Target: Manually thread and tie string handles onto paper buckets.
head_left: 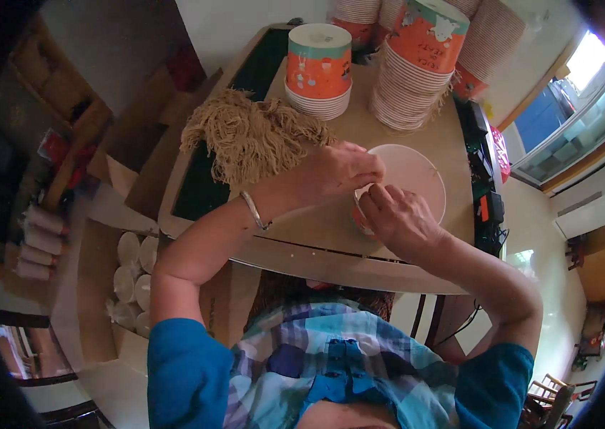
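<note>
A white-lined paper bucket [420,175] with an orange outside stands on the table before me, its mouth facing up. Both my hands meet at its near left rim. The fingers of my left hand [349,170] are pinched together there, a bracelet on that wrist. My right hand [402,220] is curled just beside it against the rim, fingers closed. Whatever sits between the fingertips is hidden or too small to make out. Left of the bucket, behind my left forearm, lies a heap of beige twisted cords [252,136].
Nested paper buckets form a short stack [319,71] behind the cords and a taller stack [417,71] to its right, with more behind. Dark devices [487,207] line the table's right edge. A carton of white rolled or cup-shaped items [127,286] stands on the floor at left.
</note>
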{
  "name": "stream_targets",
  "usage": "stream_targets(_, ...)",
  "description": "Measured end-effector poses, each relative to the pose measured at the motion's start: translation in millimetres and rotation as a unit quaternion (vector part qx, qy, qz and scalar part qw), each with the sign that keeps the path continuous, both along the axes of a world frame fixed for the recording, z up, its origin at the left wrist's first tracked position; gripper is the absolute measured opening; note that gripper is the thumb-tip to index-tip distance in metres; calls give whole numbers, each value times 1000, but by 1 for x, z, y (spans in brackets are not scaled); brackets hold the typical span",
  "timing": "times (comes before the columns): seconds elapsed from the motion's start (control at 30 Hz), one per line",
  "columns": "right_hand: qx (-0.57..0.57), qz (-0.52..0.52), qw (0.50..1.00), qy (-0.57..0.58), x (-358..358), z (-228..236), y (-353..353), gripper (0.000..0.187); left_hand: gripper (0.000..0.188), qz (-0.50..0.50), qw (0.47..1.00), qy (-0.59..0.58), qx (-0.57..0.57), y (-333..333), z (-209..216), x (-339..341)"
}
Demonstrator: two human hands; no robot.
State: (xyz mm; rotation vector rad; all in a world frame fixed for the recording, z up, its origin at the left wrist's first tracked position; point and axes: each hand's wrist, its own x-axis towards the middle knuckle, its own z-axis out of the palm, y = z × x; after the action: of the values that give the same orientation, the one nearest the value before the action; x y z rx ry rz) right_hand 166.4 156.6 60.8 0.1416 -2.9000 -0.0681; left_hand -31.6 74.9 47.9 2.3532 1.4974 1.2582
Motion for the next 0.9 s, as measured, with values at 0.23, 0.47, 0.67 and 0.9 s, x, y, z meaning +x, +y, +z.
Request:
stream_targets(0.23,-31,-118,972,-200,-8,17,-5,17,16,2,999,38,22,-1,-13,3)
stream_targets(0.47,-182,57,957,-216,-20,12,36,14,24,17,996,-42,-70,-18,-22,12)
stream_targets(0.67,-444,-107,761,-461,-31,45,44,21,37,-38,998,-33,-32,-21,-19,12)
stream_targets(0.9,-726,-152,560,-370,-14,16,51,15,33,44,997,-3,61,-24,-20,15)
